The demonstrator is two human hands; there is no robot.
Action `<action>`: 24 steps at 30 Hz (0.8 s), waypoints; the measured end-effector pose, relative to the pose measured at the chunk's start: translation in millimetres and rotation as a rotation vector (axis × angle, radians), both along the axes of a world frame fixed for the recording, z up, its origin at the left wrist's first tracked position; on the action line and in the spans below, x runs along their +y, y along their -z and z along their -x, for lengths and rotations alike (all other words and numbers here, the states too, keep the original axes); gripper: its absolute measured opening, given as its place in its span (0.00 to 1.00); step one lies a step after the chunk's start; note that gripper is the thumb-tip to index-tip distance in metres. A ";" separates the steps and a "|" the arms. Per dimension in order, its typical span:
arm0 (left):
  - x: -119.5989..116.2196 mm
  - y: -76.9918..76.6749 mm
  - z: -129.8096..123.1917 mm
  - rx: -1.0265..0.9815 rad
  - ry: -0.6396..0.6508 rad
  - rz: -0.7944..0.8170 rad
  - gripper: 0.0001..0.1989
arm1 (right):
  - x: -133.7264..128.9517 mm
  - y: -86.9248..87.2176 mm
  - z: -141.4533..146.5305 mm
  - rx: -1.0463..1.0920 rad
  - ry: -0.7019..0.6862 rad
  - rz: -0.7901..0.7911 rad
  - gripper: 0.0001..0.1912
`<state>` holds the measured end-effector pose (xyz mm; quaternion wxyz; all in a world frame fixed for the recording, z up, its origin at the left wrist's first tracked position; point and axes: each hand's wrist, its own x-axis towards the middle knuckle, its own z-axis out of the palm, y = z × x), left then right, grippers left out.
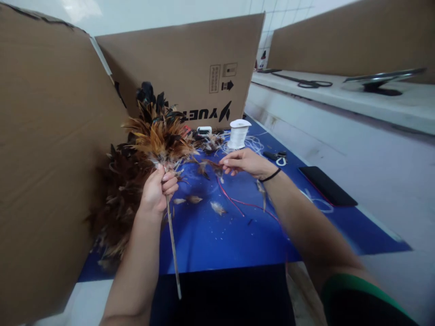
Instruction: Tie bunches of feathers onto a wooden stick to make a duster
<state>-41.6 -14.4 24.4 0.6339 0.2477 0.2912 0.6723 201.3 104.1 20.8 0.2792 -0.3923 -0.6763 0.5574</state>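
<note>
Green-edged dark sleeve (360, 294), worn on the right arm, is seen closest to the camera, well to the near right of the white spool (239, 136). By the left hand (158, 188), to the near left of the spool, a thin stick (172, 244) is gripped, the fingers being closed around it just below the feather bundle (159, 136). Left of the spool the bundle is held upright. Just nearer than the spool, a brown feather (212, 164) is pinched between the thumb and fingertips of the right hand (244, 163); on that wrist a black band (271, 175) is worn. White string (256, 144) is strewn around the spool's base. On the blue table (204, 249), nearer than the spool, red cord (231, 199) and loose feathers (218, 208) are scattered. Dark feathers (117, 199) are heaped well left of the spool. To its near right a dark phone (328, 185) is laid flat. Behind the spool a cardboard panel (176, 68) is stood.
</note>
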 end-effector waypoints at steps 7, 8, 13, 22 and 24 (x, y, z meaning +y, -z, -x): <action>10.4 14.2 -8.0 0.034 0.046 0.058 0.14 | 11.7 33.6 -11.5 -0.211 0.224 -0.057 0.19; 11.8 16.0 -8.2 0.038 0.045 0.071 0.14 | 13.4 38.6 -13.5 -0.287 0.258 -0.099 0.18; 15.9 21.7 -10.0 0.058 0.039 0.095 0.13 | 10.9 54.6 -20.6 -0.801 0.152 -0.350 0.07; 18.2 29.3 -15.8 0.023 0.078 0.121 0.10 | 10.3 54.7 -22.6 -0.727 0.213 -0.454 0.06; 18.5 30.7 -16.7 0.016 0.080 0.121 0.10 | 4.3 38.8 -25.1 -0.427 0.332 -0.382 0.07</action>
